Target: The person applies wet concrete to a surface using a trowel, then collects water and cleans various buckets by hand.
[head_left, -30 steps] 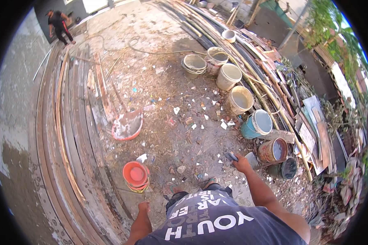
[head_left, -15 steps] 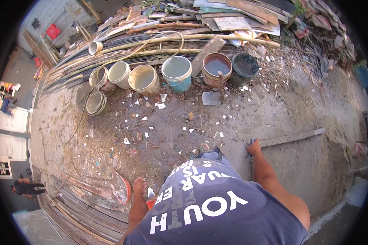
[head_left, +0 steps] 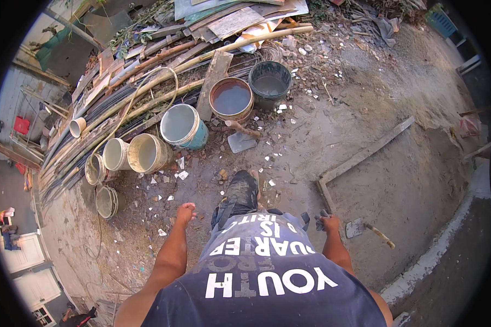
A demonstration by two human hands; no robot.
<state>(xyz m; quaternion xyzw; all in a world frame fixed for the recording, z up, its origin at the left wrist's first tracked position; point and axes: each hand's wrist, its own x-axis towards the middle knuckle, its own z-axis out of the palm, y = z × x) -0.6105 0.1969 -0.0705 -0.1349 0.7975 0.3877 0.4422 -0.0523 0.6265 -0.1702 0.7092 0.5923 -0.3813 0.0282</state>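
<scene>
My left hand (head_left: pixel 186 213) hangs in the air beside my body, its fingers loosely curled with nothing in them. On the other side, my right hand (head_left: pixel 329 222) is closed around a small dark grey thing (head_left: pixel 319 220), too blurred to name. Just ahead of that hand lies a long wooden strip (head_left: pixel 365 151), joined at a corner to a shorter strip (head_left: pixel 324 193) that runs back toward me. Right of the hand, a flat-bladed tool with a short wooden handle (head_left: pixel 380 236) rests on the wet grey ground. My legs point forward toward the buckets.
Ahead to the left stand several buckets, among them a blue one (head_left: pixel 198 134), a brown one (head_left: pixel 232 115) and a dark one (head_left: pixel 287 87). A flat blade (head_left: pixel 241 143) lies before them. Bamboo poles (head_left: pixel 202 64) and planks are piled behind. A low concrete edge (head_left: pixel 420 272) curves at right.
My view has turned to the right, and the buckets sit further left and nearer. My right hand has come away from the strips' corner. The left arm has swung forward.
</scene>
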